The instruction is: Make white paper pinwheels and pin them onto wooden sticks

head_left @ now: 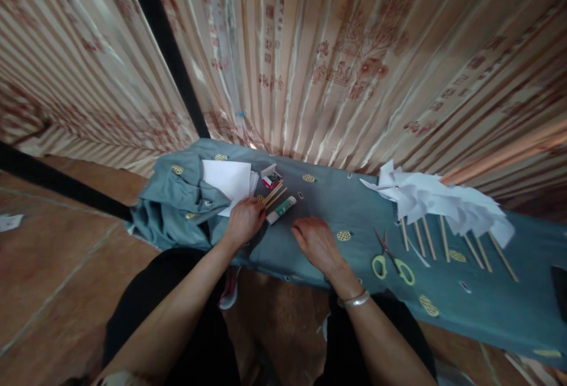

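My left hand [245, 221] is closed, its fingertips at the near ends of some thin wooden sticks [275, 196] on the cloth. Right beside those fingers lies a glue stick [282, 210] with a green and white label. My right hand [314, 241] hovers low over the cloth with its fingers curled in; whatever they hold, if anything, is hidden. Just beyond the sticks sits a small open box [271, 177] with tiny dark pieces in it, too small to name. A stack of white paper [228, 178] rests behind my left hand, partly under a fold of cloth.
White paper pinwheels [443, 197] on wooden sticks lie in a row at the right. Scissors [392, 261] with green handles lie open before them. A grey-green cloth [328, 203] covers the narrow table. Behind it hangs a pleated curtain [301, 79]; a black pole [172, 55] stands left.
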Available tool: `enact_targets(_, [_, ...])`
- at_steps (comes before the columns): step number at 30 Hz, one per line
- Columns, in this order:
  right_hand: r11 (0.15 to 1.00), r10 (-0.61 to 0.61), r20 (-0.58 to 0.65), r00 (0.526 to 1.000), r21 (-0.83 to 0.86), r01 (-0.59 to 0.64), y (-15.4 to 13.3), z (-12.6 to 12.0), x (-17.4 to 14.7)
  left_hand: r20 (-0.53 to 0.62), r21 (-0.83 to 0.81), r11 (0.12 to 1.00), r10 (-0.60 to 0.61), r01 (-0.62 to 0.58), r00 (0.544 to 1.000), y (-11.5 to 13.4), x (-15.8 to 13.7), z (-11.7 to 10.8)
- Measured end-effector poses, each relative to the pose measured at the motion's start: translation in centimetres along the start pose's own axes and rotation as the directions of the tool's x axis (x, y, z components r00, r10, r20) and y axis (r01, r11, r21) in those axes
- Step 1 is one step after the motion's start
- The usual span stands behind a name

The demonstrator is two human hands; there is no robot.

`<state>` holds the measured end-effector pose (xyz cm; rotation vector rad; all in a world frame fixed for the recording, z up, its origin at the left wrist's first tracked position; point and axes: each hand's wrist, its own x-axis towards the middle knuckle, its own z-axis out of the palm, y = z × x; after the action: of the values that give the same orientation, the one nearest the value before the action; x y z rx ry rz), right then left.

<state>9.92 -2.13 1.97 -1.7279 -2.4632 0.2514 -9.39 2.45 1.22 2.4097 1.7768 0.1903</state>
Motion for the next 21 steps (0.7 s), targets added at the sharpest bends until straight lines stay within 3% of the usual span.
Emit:
enact_targets(5, [1.0,-0.009,-0.02,1.0,-0.011,0.009,0.0,0.1,0.1,-0.028,-0.072,0.997,0.022,-0.024,0.999,-0.4,-0.1,-0.1])
enact_targets(10, [1.0,-0.014,-0.047,0.999,-0.003,0.014,0.5,0.2,-0.1,-0.143,-0.175,0.981,0.056,-0.081,0.988,-3.4,-0.7,-0.4])
enact_targets(15, [1.0,-0.003,-0.042,0.999,0.0,0.003,1.1,0.0,-0.4,-0.143,-0.202,0.979,0.001,-0.031,0.99,-6.2,-1.7,-0.4])
enact_targets(21, [1.0,0.01,-0.029,1.0,0.017,-0.01,1.6,-0.2,-0.6,-0.135,-0.212,0.976,0.014,-0.042,0.991,-6.6,-2.0,-0.2])
